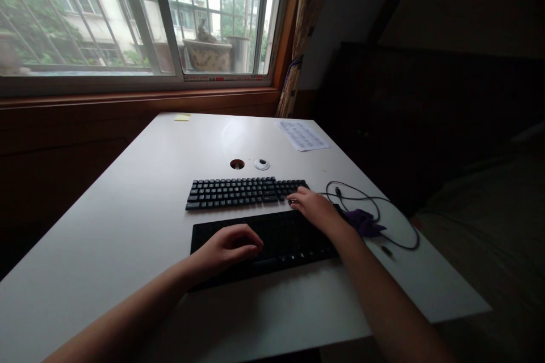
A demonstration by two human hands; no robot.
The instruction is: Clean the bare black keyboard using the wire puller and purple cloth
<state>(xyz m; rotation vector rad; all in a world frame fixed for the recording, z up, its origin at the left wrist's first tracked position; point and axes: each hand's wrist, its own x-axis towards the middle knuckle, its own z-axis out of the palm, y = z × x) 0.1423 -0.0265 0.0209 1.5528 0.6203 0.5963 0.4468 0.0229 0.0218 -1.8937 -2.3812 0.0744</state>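
A black keyboard base [289,232] lies slanted on the white table, its top dark with hardly any keys showing. Behind it, black keycaps [232,193] stand in rows laid out like a keyboard. My left hand [234,244] is over the left half of the base, fingers curled and thumb and forefinger tips together; whatever may be between them is too small to make out. My right hand [313,207] reaches across the base's right end to the right-hand keycaps, its fingertips closed at a small keycap [292,201].
A black cable [374,198] loops on the right beside a purple cloth [365,222]. A small dark object [386,251] lies nearby. Behind the keycaps are a round table hole [237,164] and a white round cover [261,164]. Printed sheets [303,136] and yellow notes [182,117] lie at the back.
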